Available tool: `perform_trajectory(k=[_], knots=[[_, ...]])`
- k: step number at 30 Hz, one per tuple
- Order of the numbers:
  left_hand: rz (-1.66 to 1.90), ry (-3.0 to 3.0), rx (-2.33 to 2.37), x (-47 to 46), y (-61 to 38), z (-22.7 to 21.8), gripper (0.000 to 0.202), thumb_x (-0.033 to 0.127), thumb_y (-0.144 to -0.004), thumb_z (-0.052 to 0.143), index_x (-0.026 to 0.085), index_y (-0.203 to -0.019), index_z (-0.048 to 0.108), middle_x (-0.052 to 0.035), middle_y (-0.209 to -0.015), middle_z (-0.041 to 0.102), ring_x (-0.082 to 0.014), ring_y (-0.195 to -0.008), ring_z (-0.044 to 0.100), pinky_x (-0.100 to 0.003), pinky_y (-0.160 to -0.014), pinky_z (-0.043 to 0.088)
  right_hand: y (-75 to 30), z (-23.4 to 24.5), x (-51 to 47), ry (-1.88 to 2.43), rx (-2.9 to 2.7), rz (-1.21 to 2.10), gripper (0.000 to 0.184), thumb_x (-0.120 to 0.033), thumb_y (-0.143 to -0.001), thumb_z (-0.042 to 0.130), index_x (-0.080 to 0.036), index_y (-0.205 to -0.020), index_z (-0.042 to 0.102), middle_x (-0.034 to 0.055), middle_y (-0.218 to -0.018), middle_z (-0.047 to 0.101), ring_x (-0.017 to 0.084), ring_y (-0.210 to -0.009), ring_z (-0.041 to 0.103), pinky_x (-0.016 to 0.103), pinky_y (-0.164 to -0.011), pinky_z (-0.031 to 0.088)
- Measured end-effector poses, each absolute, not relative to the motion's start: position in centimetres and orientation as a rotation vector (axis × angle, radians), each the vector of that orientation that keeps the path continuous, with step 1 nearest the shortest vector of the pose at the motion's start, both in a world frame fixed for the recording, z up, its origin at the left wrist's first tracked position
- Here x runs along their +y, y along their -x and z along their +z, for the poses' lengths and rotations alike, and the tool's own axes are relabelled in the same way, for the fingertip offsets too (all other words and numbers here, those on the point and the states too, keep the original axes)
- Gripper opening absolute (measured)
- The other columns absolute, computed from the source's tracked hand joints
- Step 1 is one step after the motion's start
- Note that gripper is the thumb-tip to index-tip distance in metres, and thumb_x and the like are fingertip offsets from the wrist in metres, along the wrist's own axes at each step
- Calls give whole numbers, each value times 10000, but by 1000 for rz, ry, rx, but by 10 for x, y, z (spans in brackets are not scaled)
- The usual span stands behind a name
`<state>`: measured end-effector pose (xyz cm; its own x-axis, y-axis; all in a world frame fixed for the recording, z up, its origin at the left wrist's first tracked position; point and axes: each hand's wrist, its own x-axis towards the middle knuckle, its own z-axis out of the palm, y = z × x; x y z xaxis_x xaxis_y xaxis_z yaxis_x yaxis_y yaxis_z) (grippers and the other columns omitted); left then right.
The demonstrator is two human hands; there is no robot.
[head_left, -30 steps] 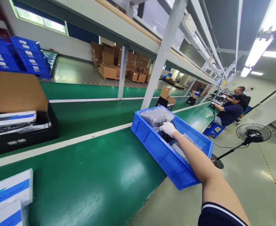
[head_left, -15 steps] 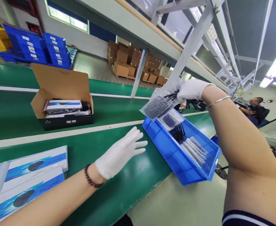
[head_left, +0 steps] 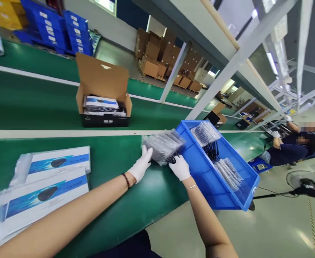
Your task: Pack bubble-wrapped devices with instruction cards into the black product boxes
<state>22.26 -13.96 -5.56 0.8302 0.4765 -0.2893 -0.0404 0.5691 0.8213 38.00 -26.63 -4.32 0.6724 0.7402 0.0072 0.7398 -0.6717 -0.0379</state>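
Bundle (head_left: pixel 164 143): bubble-wrapped packets with black cables (head_left: pixel 173 158) at the near edge, over the green bench (head_left: pixel 114 154), just left of the blue bin (head_left: pixel 211 190). I cannot tell whether the bench takes its weight.
Left hand (head_left: pixel 141 165): white-gloved, my fingers against the bundle's left end; I cannot tell how firmly they close.
Right hand (head_left: pixel 180 168): white-gloved, my fingers curled tight around the black cables.
Between hands: they are apart, the bundle spanning the gap.
Bin: its wall stands close beside my right hand; more wrapped packets (head_left: pixel 228 173) and cables lie inside.
Behind bin: a slanting grey post (head_left: pixel 216 85).
Carton (head_left: pixel 103 121): beyond the bench's white stripe, lid raised, contents showing.
Printed packs (head_left: pixel 59 163): overlapping in clear plastic on my left, my forearm crossing the nearer one.
Far right: a seated co-worker (head_left: pixel 287 148) and a standing fan (head_left: pixel 311 186).
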Motion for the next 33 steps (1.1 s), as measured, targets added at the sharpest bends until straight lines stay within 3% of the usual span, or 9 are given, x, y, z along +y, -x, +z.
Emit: perform_trajectory(k=[5,10,13,16,20,23,26,29,33], knots=[[238,-889,568,-134,-233,-62,914,406,-847,608,283,-1554,42,-87,-1593,248,-258,-1406,356,-423,-1158,266,-388,-60,-293,2683,-1199,-334,753,-503,-715,701,-80,-1305,503,269,-1368,464,388,-1228,505,499,-940,466],[251,-822,645,-142,-229,-51,913,223,-808,600,283,-1553,76,-90,-1517,401,-230,-1306,480,-404,-1113,340,-372,-33,-274,2237,-1822,-580,517,-220,-847,543,-145,-1352,461,189,-1366,512,323,-1274,447,498,-1010,415],[278,-716,718,-146,-225,-49,842,199,-800,587,265,-1536,183,-107,-1437,497,-243,-1218,556,-401,-1057,405,-362,-28,-252,2263,-2052,-495,517,-116,-817,508,-162,-1332,503,147,-1238,611,304,-1112,533,464,-928,451],[335,-595,806,-148,-218,-54,821,184,-800,591,233,-1524,208,-134,-1471,453,-237,-1193,576,-362,-1018,445,-352,-35,-241,2378,-2058,-416,515,-194,-820,562,-163,-1331,516,155,-1145,632,307,-993,569,450,-834,479],[380,-575,809,-156,-210,-61,730,194,-840,558,240,-1505,260,-119,-1456,479,-225,-1194,580,-363,-1016,458,-339,-51,-235,2480,-1842,-97,518,-270,-818,580,-149,-1319,519,167,-1161,619,300,-1010,606,414,-812,515],[427,-542,836,-162,-208,-61,749,237,-836,610,239,-1499,263,-119,-1434,505,-240,-1233,556,-386,-1040,444,-335,-53,-229,2410,-1509,173,561,-282,-844,533,-151,-1384,454,162,-1270,605,289,-1109,612,425,-921,504],[490,-459,715,-162,-206,-55,724,282,-788,698,208,-1434,378,-146,-1368,561,-274,-1213,570,-438,-1015,468,-334,-41,-225,2122,-1244,381,730,-414,-856,548,-171,-1493,290,145,-1473,453,276,-1330,465,438,-1079,403],[571,-410,523,-150,-199,-43,465,256,-750,731,135,-1180,600,-168,-1218,650,-287,-1062,650,-437,-894,547,-328,-23,-226,1849,-1277,608,852,-470,-857,572,-211,-1543,138,114,-1587,258,235,-1451,275,433,-1158,302],[534,-446,543,-124,-175,-24,316,250,-776,710,113,-1055,657,-157,-1088,699,-249,-929,683,-379,-766,584,-314,-2,-225,1690,-1552,776,817,-444,-793,683,-278,-1496,302,56,-1623,130,244,-1484,154,441,-1183,246]])
